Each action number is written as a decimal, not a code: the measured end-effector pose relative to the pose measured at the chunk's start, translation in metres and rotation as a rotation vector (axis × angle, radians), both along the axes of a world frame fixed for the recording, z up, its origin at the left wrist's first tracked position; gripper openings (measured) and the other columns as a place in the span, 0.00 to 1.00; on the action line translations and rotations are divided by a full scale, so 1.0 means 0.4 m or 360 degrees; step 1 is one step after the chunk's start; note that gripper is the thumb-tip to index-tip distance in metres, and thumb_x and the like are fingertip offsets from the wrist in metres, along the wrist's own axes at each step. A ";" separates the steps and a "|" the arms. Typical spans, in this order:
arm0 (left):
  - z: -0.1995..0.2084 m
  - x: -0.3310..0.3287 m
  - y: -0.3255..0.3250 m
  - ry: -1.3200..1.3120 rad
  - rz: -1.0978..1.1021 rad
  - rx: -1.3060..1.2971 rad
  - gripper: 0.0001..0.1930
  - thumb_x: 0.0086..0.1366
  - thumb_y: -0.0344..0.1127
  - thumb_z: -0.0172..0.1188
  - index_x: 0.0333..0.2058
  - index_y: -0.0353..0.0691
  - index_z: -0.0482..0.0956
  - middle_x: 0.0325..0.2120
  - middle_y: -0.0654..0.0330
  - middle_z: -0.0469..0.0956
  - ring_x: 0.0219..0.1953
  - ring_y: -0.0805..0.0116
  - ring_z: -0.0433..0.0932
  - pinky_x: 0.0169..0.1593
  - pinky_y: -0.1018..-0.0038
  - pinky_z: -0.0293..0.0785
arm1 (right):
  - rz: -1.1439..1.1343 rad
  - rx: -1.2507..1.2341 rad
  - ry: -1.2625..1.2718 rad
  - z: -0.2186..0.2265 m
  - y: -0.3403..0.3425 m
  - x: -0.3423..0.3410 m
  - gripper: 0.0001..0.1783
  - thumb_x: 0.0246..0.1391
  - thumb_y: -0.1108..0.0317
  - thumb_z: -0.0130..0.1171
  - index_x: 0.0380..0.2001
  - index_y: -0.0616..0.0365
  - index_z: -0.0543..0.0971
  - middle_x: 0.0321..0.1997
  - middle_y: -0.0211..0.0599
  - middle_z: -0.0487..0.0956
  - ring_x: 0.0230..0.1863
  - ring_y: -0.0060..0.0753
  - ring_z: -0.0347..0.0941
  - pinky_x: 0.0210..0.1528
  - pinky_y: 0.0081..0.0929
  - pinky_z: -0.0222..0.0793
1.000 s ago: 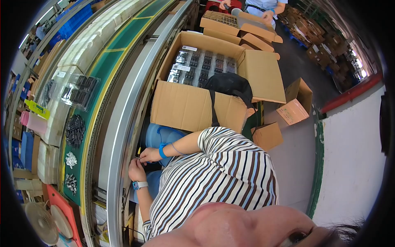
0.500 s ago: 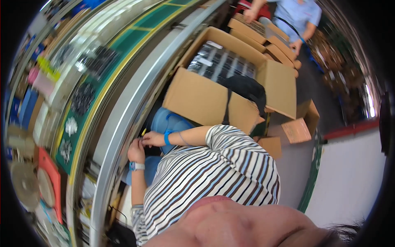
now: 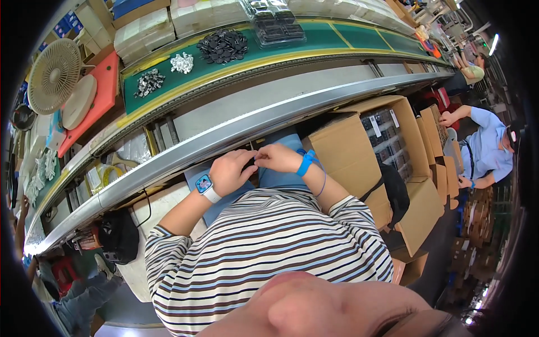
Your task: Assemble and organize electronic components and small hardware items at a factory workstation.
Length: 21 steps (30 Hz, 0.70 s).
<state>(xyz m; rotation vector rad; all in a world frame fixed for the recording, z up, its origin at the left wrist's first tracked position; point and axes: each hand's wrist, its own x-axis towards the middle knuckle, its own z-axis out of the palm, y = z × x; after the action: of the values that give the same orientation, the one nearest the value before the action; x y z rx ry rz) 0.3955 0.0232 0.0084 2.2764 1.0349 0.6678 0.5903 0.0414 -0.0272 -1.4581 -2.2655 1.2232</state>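
Note:
My left hand (image 3: 229,172), with a watch on its wrist, and my right hand (image 3: 279,158), with a blue wrist strap (image 3: 305,162), meet above my lap just in front of the metal rail (image 3: 224,132). Their fingertips are pinched together. A small dark piece shows between them, too small and covered to name. Beyond the rail, a green conveyor belt (image 3: 317,38) carries a heap of black roundish pieces (image 3: 223,46), a small pile of white pieces (image 3: 182,63) and a pile of black-and-silver pieces (image 3: 149,83). Clear plastic trays (image 3: 278,27) holding black parts lie farther right.
To my right stands an open cardboard box (image 3: 337,147) of packed trays, with a black bag (image 3: 394,194) over its side. A co-worker in blue (image 3: 484,149) handles cartons beyond. A fan (image 3: 55,76) and a red board (image 3: 92,121) stand at far left.
My view has swung so that the belt and rail now run across the picture. My hands stay together at the fingertips. A yellow bit seen at my fingers before is no longer plain.

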 end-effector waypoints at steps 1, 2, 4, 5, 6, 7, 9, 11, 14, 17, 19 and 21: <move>0.032 -0.004 0.010 -0.0037 -0.0069 0.0062 0.16 0.51 0.34 0.55 0.41 0.41 0.71 0.34 0.56 0.74 0.36 0.58 0.73 0.38 0.69 0.71 | 0.0012 0.0063 0.0149 0.027 0.006 0.003 0.14 0.44 0.59 0.55 0.28 0.59 0.77 0.28 0.44 0.76 0.31 0.44 0.73 0.33 0.33 0.67; 0.065 0.001 0.029 -0.0078 -0.0172 0.0130 0.16 0.51 0.34 0.55 0.41 0.42 0.71 0.34 0.56 0.74 0.36 0.58 0.73 0.37 0.69 0.70 | -0.0045 0.0077 0.0143 0.034 0.014 0.006 0.14 0.44 0.59 0.55 0.28 0.59 0.77 0.28 0.44 0.76 0.31 0.44 0.73 0.33 0.33 0.67; 0.136 -0.004 0.055 -0.0107 -0.0166 0.0199 0.16 0.51 0.31 0.54 0.42 0.42 0.70 0.34 0.55 0.74 0.36 0.56 0.73 0.38 0.68 0.70 | 0.0085 0.0300 0.0465 0.043 0.038 -0.017 0.12 0.45 0.61 0.54 0.28 0.59 0.76 0.27 0.43 0.76 0.29 0.43 0.72 0.32 0.32 0.67; 0.131 -0.022 0.076 -0.0088 -0.0121 0.0312 0.18 0.51 0.29 0.55 0.43 0.40 0.70 0.35 0.53 0.74 0.37 0.55 0.73 0.39 0.68 0.70 | 0.0121 0.0345 0.0471 0.049 0.049 -0.028 0.12 0.46 0.61 0.53 0.28 0.59 0.76 0.27 0.43 0.76 0.29 0.43 0.72 0.33 0.32 0.67; 0.132 -0.034 0.090 -0.0018 -0.0007 0.0339 0.19 0.50 0.28 0.55 0.44 0.38 0.70 0.36 0.51 0.73 0.37 0.54 0.73 0.40 0.68 0.70 | 0.0145 0.0391 0.0472 0.055 0.056 -0.042 0.12 0.46 0.61 0.53 0.28 0.59 0.76 0.27 0.43 0.76 0.29 0.42 0.72 0.33 0.32 0.67; 0.145 -0.049 0.105 0.0059 0.0085 0.0302 0.18 0.51 0.26 0.55 0.44 0.37 0.70 0.37 0.50 0.73 0.37 0.56 0.74 0.41 0.70 0.69 | 0.0162 0.0448 0.0540 0.059 0.058 -0.052 0.12 0.46 0.61 0.53 0.29 0.59 0.76 0.28 0.43 0.76 0.30 0.42 0.72 0.33 0.31 0.67; 0.145 -0.083 0.148 0.0040 0.0139 0.0387 0.18 0.53 0.27 0.54 0.45 0.36 0.69 0.38 0.50 0.73 0.37 0.57 0.74 0.41 0.71 0.69 | 0.0197 0.0486 0.0611 0.058 0.069 -0.062 0.12 0.47 0.62 0.52 0.30 0.59 0.75 0.30 0.42 0.76 0.32 0.41 0.72 0.35 0.31 0.67; 0.166 -0.108 0.200 0.0126 0.0109 0.0423 0.18 0.53 0.28 0.55 0.44 0.36 0.69 0.41 0.49 0.71 0.44 0.52 0.70 0.48 0.67 0.64 | 0.0180 0.0454 0.0619 0.056 0.072 -0.057 0.11 0.48 0.63 0.52 0.30 0.61 0.75 0.30 0.42 0.76 0.33 0.41 0.72 0.36 0.31 0.67; 0.146 -0.176 0.334 0.0183 0.0124 0.0601 0.18 0.54 0.27 0.53 0.45 0.34 0.68 0.42 0.49 0.70 0.46 0.51 0.68 0.50 0.66 0.62 | 0.0124 0.0446 0.0627 0.061 0.067 -0.051 0.11 0.48 0.63 0.51 0.30 0.61 0.75 0.30 0.42 0.76 0.33 0.40 0.72 0.35 0.31 0.67; 0.076 -0.307 0.549 0.0445 0.0356 0.0679 0.16 0.57 0.33 0.51 0.44 0.35 0.68 0.42 0.49 0.70 0.44 0.52 0.68 0.48 0.66 0.63 | 0.0141 0.0373 0.0640 0.069 0.065 -0.059 0.11 0.48 0.63 0.51 0.28 0.60 0.75 0.28 0.41 0.76 0.31 0.40 0.71 0.33 0.31 0.66; 0.063 -0.363 0.648 0.0634 0.0536 0.0654 0.15 0.56 0.32 0.51 0.43 0.37 0.69 0.40 0.48 0.70 0.42 0.49 0.69 0.46 0.64 0.64 | 0.0130 0.0355 0.0642 0.076 0.048 -0.060 0.11 0.48 0.63 0.51 0.28 0.60 0.75 0.28 0.41 0.76 0.31 0.40 0.71 0.33 0.31 0.66; 0.055 -0.409 0.752 0.0791 0.0598 0.0576 0.15 0.55 0.32 0.50 0.42 0.37 0.70 0.38 0.47 0.72 0.42 0.48 0.70 0.45 0.63 0.65 | 0.0164 0.0363 0.0655 0.072 0.062 -0.057 0.11 0.48 0.63 0.52 0.28 0.60 0.75 0.28 0.41 0.76 0.31 0.40 0.71 0.33 0.31 0.66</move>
<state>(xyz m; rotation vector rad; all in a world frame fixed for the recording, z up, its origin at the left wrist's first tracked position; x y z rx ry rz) 0.2319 0.3242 0.0303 2.6639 1.7265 0.4655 0.5676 0.0663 0.0016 -0.9214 -2.1292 1.1223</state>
